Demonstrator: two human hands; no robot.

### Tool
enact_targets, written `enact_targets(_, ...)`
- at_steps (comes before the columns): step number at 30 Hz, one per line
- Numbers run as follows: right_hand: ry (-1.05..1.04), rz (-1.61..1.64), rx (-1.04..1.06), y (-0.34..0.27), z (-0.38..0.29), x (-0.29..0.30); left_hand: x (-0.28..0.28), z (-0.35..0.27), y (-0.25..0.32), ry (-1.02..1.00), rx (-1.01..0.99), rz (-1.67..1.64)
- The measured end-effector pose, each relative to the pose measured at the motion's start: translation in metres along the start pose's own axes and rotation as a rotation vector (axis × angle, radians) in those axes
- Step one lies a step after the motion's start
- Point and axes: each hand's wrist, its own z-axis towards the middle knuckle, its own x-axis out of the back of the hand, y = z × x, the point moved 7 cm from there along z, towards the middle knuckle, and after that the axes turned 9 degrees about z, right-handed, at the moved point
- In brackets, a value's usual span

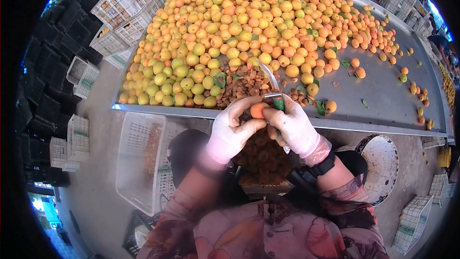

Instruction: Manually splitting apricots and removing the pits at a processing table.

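My left hand point(233, 126), in a white fingerless-tipped glove, holds an orange apricot point(258, 110) between thumb and fingers, over the front edge of a metal table. My right hand point(291, 122), gloved too, grips the green handle of a curved knife point(270, 75), its blade pointing up and away over the table. The right thumb touches the apricot. Just beyond my hands lies a heap of brown apricot pits point(244, 82). A large pile of yellow and orange apricots point(251, 18) covers much of the table. Below my hands, a container of dark, blurred pieces point(264, 158) sits between my knees.
The metal table's raised rim point(172, 112) runs before me. A white plastic crate point(140, 162) stands at the left, a round white bucket point(379, 169) at the right. Stacked crates point(122, 0) stand beyond the table's left side. More crates point(411, 223) rest on the floor at the right.
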Motion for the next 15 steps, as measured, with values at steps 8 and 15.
enact_targets(8, -0.145, 0.023, 0.105, 0.019, 0.006, -0.009, 0.011, -0.013, 0.022, 0.084, -0.337, 0.485)
enact_targets(15, 0.051, 0.042, 0.157, 0.023, 0.005, 0.007, -0.001, -0.01, 0.012, 0.125, -0.358, 0.358)
